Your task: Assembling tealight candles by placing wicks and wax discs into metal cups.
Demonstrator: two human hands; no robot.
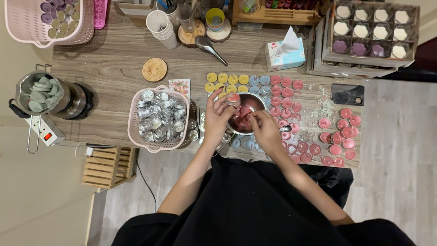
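Note:
My left hand (217, 117) holds a small pink tealight candle (233, 98) over the rim of a metal bowl (257, 101) that has pink wax pieces inside. My right hand (265, 130) is at the bowl's near edge, fingers pinched on a small spoon (285, 129) whose bowl end sticks out to the right. Around the bowl lie rows of yellow (223, 78), blue (259, 80) and pink tealights (286, 82). Left of my hands stands a pink basket of empty metal cups (159, 117).
A metal pot of grey-green wax discs (42, 93) and a power strip (45, 132) sit at the left. More pink candles (342, 132), a black phone (348, 94), a tissue box (285, 50), paper cups (161, 27) and a tray of white and purple candles (371, 29) lie around.

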